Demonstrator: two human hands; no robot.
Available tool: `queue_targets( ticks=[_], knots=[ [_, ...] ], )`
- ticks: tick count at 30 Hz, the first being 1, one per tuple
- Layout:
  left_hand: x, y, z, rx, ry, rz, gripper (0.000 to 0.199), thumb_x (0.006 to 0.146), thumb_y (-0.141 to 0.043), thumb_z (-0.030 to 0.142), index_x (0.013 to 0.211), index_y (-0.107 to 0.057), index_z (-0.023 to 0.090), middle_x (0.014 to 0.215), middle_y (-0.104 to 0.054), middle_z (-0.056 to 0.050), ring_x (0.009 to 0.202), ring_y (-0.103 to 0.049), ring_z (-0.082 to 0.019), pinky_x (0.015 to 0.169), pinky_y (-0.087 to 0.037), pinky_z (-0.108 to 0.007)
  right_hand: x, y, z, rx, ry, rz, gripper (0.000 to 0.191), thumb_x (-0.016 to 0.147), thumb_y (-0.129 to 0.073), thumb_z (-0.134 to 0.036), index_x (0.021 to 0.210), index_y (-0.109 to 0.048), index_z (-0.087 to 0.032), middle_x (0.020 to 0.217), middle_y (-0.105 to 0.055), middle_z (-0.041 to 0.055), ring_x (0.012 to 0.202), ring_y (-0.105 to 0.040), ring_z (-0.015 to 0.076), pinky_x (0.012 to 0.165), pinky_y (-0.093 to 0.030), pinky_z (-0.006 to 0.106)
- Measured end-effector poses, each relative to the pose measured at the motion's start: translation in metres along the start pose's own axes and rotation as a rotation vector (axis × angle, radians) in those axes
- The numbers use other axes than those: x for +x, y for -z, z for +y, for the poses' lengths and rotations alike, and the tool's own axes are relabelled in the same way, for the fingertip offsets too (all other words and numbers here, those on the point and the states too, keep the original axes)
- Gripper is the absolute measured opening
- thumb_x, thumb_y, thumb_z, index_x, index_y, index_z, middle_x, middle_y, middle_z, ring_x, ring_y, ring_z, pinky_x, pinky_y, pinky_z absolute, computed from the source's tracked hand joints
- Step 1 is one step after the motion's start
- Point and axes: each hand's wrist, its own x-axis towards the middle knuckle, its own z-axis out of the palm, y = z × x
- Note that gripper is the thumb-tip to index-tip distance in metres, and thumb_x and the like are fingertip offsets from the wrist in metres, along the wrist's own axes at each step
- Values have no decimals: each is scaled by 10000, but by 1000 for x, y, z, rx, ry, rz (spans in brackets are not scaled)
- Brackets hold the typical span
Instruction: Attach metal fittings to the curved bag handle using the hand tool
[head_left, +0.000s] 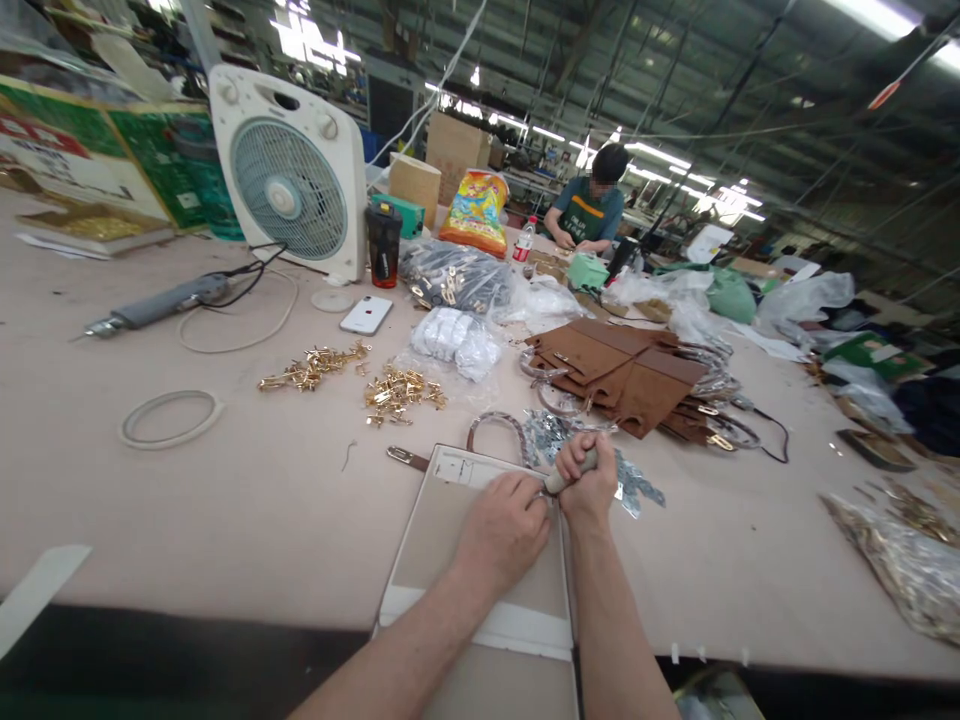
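Right hand [587, 487] is fisted tight around a pale tool handle [571, 473] at the far right corner of the flat board [450, 540], left hand [501, 532] pressed down just beside it – a brown strap [409, 458] pokes out past the board's far left.

The right hand [587, 484] is closed around a pale tool handle [571, 473]. The left hand [501, 531] rests knuckles-up on a flat beige board [442, 530], touching the right hand. Brown leather pieces [622, 370] and gold fittings [401, 390] lie beyond.
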Motion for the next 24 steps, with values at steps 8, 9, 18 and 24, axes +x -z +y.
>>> queue_targets(
  ticks=[8,9,18,24],
  knots=[
    [2,1,0,13,7,-1,47,969,-669,226,944,-662,186,1071,-663,-78,1126,-597,-269,975,-550,-454,1,-3,5,-100,-5,-51,392,939,-656,-519,753,-484,-221,590,-389,-93,386,-234,54,329,-237,151],
    [2,1,1,17,8,-2,47,968,-667,225,944,-661,185,1066,-663,-78,1117,-599,-268,968,-551,-453,1,-3,6,-106,-7,-64,383,947,-644,-511,755,-482,-222,587,-384,-94,383,-231,54,329,-235,151],
    [0,4,2,42,46,-14,134,974,-625,247,1060,-670,155,1144,-689,-112,1190,-592,-296,1058,-497,-451,-24,3,14,-354,262,-254,340,1065,-494,-375,762,-511,-222,572,-430,-61,402,-338,99,379,-270,210],
    [1,9,0,125,85,-84,688,945,-616,534,1465,-525,93,1566,-499,-178,1483,-374,-367,1285,-197,-563,-45,5,18,-401,445,-261,356,1016,-586,-385,706,-566,-211,575,-473,-25,508,-444,139,474,-362,261]
  ],
)
